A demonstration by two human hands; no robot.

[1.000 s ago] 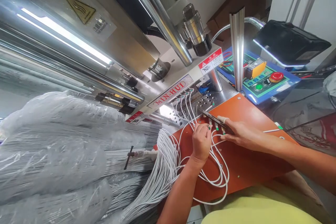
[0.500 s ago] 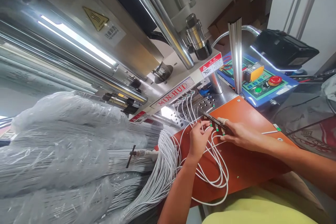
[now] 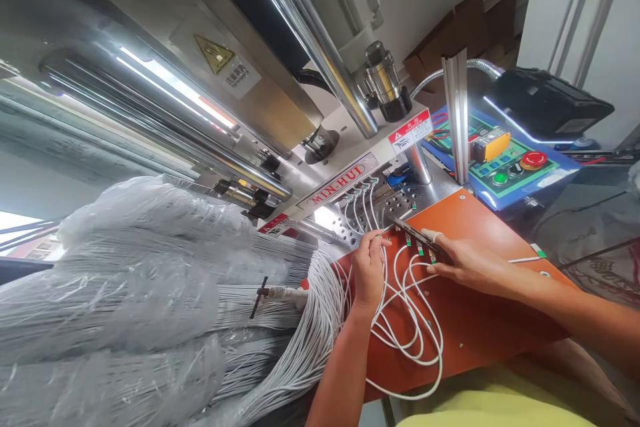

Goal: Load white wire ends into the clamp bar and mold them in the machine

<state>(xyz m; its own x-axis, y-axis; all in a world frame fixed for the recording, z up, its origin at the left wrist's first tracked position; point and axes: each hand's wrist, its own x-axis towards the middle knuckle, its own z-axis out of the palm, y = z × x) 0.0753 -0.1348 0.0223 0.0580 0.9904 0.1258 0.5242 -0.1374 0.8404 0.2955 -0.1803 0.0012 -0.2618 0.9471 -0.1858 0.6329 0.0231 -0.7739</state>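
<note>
My left hand (image 3: 369,267) is pinched round the end of a white cable, above the orange board (image 3: 480,233). Close on its right, my right hand (image 3: 457,260) grips a dark, slim metal tool (image 3: 415,230) that points toward the machine's metal plate (image 3: 400,203). Small green-and-white connector ends (image 3: 420,249) lie in a row under and beside the tool. From them, white cables (image 3: 413,340) loop over the board. More cables (image 3: 367,203) run into the press below its MIN-HUI label (image 3: 343,180).
A thick bundle of white cables (image 3: 320,320) hangs at the board's left, by plastic-wrapped bundles (image 3: 150,273). A T-handled clamp (image 3: 259,297) sticks out there. Behind the board stand a metal post (image 3: 456,120) and a blue control box (image 3: 525,170) with a red button.
The view has shifted slightly, moving the scene to the right. My left hand has drawn a little away from the connector row and the tool tip.
</note>
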